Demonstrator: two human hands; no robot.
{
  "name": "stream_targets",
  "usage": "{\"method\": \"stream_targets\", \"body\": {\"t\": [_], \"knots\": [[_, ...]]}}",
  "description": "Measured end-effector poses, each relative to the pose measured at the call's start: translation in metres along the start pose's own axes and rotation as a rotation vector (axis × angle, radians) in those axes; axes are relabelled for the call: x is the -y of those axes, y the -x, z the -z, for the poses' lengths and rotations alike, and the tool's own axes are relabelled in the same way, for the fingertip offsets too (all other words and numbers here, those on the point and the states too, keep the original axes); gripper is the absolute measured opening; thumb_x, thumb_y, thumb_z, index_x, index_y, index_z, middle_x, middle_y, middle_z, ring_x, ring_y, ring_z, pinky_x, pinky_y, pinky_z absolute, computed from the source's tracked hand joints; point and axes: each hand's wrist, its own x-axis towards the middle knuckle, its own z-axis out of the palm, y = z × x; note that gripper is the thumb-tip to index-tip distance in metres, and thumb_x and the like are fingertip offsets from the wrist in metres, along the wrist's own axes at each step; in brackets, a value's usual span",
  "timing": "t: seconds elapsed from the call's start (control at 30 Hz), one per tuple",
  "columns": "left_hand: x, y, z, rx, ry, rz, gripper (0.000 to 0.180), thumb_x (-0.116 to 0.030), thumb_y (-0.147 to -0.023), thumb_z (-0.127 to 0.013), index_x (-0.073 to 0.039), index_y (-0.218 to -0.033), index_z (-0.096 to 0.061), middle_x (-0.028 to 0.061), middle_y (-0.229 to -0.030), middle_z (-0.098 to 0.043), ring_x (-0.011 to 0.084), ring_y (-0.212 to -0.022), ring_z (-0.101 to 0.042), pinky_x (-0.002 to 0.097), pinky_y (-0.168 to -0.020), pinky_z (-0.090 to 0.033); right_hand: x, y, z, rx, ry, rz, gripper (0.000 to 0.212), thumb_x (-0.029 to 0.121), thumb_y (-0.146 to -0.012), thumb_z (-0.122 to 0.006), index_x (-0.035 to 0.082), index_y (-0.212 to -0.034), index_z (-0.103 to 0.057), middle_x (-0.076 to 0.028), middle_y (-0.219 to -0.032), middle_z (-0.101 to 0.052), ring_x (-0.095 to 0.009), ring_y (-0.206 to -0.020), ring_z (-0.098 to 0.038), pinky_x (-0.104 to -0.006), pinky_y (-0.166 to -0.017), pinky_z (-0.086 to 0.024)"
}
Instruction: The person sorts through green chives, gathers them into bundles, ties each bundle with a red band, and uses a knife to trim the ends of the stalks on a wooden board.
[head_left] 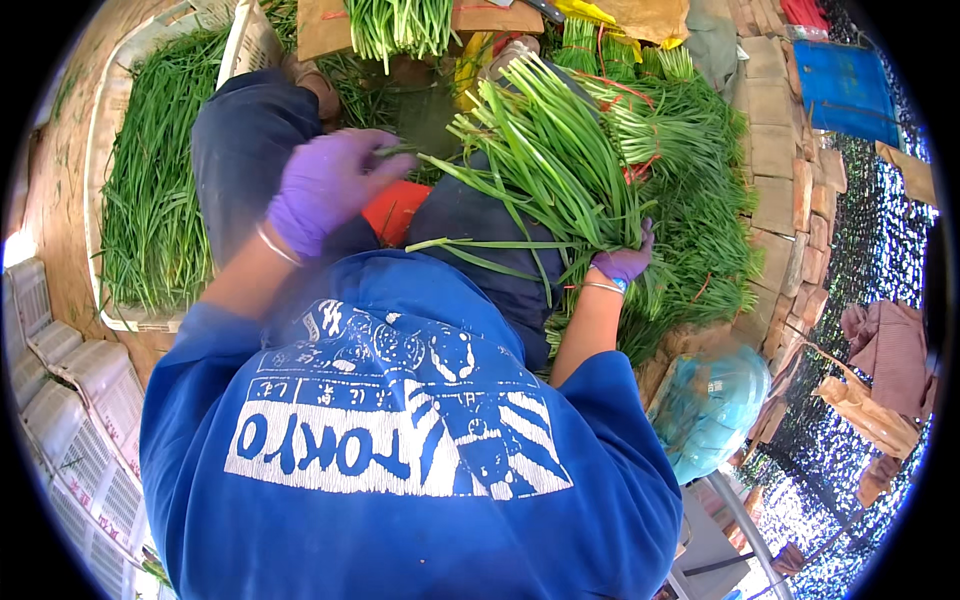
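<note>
A loose bunch of garlic chives (pixel 560 150), pale stems pointing away from me, lies across my right thigh. My right hand (pixel 626 260), in a purple glove, is closed around its leafy end; leaves hide part of the fingers. Left of the bunch, my left hand (pixel 335 185), also gloved in purple, is raised over my lap and smeared by motion. A dark green bit shows at its fingertips, but I cannot tell whether it is held. A few long leaves stick out leftward from the bunch.
At left stands a white crate (pixel 108 190) full of chives. Tied chive bundles (pixel 690 190) are heaped at right beside bricks (pixel 770 200). Ahead, more chives (pixel 400 25) rest on a wooden board (pixel 322 28), with a knife (pixel 545 10) nearby. A blue-green plastic bag (pixel 712 410) sits behind my right elbow.
</note>
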Motion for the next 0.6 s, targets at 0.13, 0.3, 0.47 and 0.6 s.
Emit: {"method": "stream_targets", "body": {"t": [0.13, 0.3, 0.47, 0.6], "knots": [[-0.043, -0.032, -0.049, 0.522, 0.323, 0.216, 0.055, -0.047, -0.077, -0.055, 0.006, -0.092, -0.054, 0.0099, -0.064, -0.061, 0.0181, -0.057, -0.06, 0.0304, -0.055, -0.046, 0.004, 0.004, -0.007, 0.029, -0.044, -0.02, 0.03, 0.032, -0.088, -0.038, 0.012, -0.106, -0.053, 0.003, -0.076, -0.056, -0.019, -0.084, -0.055, -0.0434, -0.08, -0.045], [0.021, -0.057, -0.109, 0.268, 0.74, 0.426, 0.024, -0.019, -0.08, -0.05, 0.001, -0.092, -0.056, 0.0082, -0.061, -0.058, 0.0133, -0.045, -0.052, 0.0233, -0.041, -0.041, 0.013, 0.024, -0.018, 0.059, 0.023, -0.019, 0.035, 0.035, -0.087, -0.038, 0.014, -0.111, -0.05, -0.005, -0.102, -0.054, -0.026, -0.098, -0.051, -0.0482, -0.086, -0.04], [0.143, -0.077, -0.083, 0.255, 1.466, 0.615, 0.022, -0.018, -0.085, -0.049, -0.004, -0.1, -0.056, 0.0065, -0.063, -0.057, 0.0141, -0.048, -0.05, 0.0239, -0.043, -0.039, 0.001, -0.001, 0.011, 0.048, 0.047, -0.048, 0.039, 0.038, -0.086, -0.036, 0.014, -0.114, -0.051, -0.007, -0.118, -0.05, -0.028, -0.11, -0.045, -0.0489, -0.092, -0.035], [0.055, -0.061, -0.053, 0.447, 0.862, -0.141, 0.049, -0.024, -0.076, -0.064, -0.007, -0.12, -0.049, 0.0097, -0.104, -0.057, 0.0159, -0.095, -0.054, 0.0274, -0.084, -0.04, -0.008, -0.011, 0.013, 0.046, 0.092, -0.088, 0.042, 0.036, -0.087, -0.03, 0.013, -0.118, -0.048, -0.009, -0.122, -0.048, -0.029, -0.111, -0.044, -0.048, -0.094, -0.033]]}}
